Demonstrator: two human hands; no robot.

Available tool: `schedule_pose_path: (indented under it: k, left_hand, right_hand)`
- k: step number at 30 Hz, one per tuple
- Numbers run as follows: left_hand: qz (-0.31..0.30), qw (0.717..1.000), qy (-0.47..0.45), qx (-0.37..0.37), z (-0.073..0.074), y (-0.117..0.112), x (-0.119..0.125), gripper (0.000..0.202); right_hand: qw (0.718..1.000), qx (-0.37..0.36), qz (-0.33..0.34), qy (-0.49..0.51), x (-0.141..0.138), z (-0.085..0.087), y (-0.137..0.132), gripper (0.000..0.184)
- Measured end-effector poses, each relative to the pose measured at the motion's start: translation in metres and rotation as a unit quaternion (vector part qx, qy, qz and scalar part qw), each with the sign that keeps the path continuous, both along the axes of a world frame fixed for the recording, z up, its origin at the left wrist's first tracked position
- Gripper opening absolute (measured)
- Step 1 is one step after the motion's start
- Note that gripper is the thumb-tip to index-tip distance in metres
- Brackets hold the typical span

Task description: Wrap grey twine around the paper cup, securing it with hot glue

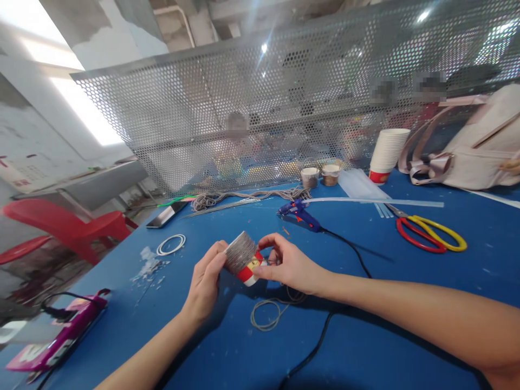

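Note:
A paper cup is tilted above the blue table, its upper part wound with grey cord and its red and white printed part bare. My left hand grips the wrapped end between thumb and fingers. My right hand is closed at the other end, thumb on the printed part and fingers curled behind; whether it also pinches the cord cannot be seen. Loose grey cord lies in loops on the table below the cup. Beyond my right hand lies a blue glue gun with a long clear glue stick in its back.
Red-yellow scissors, a stack of paper cups and a pale backpack are at the right. Two wrapped cups stand by the perforated metal screen. A phone, a white ring and a purple power strip lie leftward.

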State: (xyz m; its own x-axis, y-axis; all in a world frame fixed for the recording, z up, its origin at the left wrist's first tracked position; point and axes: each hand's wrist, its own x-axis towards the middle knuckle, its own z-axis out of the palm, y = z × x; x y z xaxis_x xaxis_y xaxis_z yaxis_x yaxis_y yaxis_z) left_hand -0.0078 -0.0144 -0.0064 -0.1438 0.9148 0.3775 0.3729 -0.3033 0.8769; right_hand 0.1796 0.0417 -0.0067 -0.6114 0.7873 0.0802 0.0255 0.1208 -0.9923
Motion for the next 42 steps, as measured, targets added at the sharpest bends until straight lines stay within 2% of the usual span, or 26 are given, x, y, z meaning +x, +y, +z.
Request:
schedule_pose_path:
  k: [4,7,9,12,18,22,34,42]
  left_hand:
    - [-0.05,0.993,0.096,0.044,0.001,-0.001,-0.001,0.033]
    - [-0.033,0.977,0.193,0.077,0.007,-0.001,0.003,0.027]
    - [-0.001,0.963,0.249,0.099,0.009,-0.001,0.006,0.022]
    - [0.036,0.942,0.312,0.116,0.009,0.001,0.01,0.027]
    - [0.023,0.902,0.402,0.156,-0.001,0.002,0.015,0.036]
    - [0.032,0.889,0.426,0.167,-0.007,0.003,0.018,0.039]
    - [0.066,0.886,0.426,0.172,-0.012,0.011,0.019,0.031]
    - [0.077,0.885,0.418,0.189,-0.014,0.015,0.016,0.028]
  right_hand:
    - [0.997,-0.002,0.045,0.068,-0.003,-0.008,-0.001,0.057]
    - [0.996,0.033,0.03,0.08,-0.003,-0.015,0.0,0.055]
    - [0.996,0.053,0.006,0.071,-0.003,-0.019,0.002,0.054]
    - [0.996,0.073,-0.033,0.038,-0.002,-0.026,0.006,0.052]
    - [0.989,0.129,-0.064,-0.037,-0.003,-0.034,0.011,0.053]
    - [0.988,0.133,-0.066,-0.044,-0.004,-0.037,0.012,0.054]
    - [0.981,0.169,-0.072,-0.068,-0.007,-0.035,0.012,0.049]
    - [0.981,0.181,-0.06,-0.039,-0.013,-0.043,0.018,0.047]
